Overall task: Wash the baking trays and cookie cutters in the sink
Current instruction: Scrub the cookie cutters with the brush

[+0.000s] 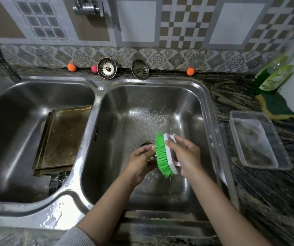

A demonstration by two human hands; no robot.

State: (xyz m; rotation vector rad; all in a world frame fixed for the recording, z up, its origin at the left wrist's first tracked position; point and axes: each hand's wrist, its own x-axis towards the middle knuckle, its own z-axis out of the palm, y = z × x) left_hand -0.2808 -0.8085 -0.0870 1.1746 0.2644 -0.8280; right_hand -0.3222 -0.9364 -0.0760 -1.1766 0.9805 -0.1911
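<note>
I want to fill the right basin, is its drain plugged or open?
Open. The right basin's drain shows as a bare dark hole, and both strainer plugs lean against the wall behind the sink.

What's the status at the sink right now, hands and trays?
Right hand grips green brush; left hand pinches a small metal piece, likely a cookie cutter, against the bristles. Baking trays stacked in left basin, not yet scrubbed. Nothing blocking.

Over the right basin of a double stainless-steel sink [212, 110], a right hand [187, 155] grips a green-bristled white scrubbing brush [164, 155] against a small metal cookie cutter [152, 150] pinched in the left hand [140, 160]; stacked brass-coloured baking trays [62, 139] lean in the left basin.
</note>
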